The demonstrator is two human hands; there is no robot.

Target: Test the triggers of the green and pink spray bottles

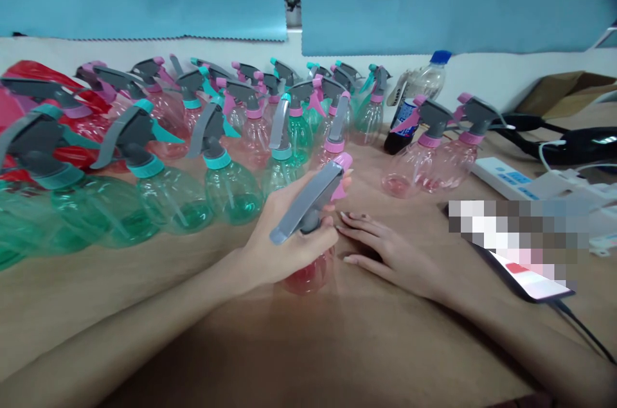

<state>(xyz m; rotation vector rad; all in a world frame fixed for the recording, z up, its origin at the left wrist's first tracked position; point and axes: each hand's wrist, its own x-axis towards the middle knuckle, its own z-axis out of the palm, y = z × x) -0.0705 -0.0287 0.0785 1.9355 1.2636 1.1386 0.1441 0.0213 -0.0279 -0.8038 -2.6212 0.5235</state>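
A pink spray bottle with a grey and pink trigger head stands on the table in front of me. My left hand is wrapped round its neck, fingers near the pink trigger; the hand covers much of the bottle. Just right of the bottle, my right hand lies palm down on the table with its fingers stretched out, holding nothing. Close behind the left hand are a green spray bottle and another green spray bottle.
Several more spray bottles fill the left and back, among red plastic. Two pink spray bottles stand at right, before a drink bottle. A phone with a cable, a power strip and a cardboard box lie farther right.
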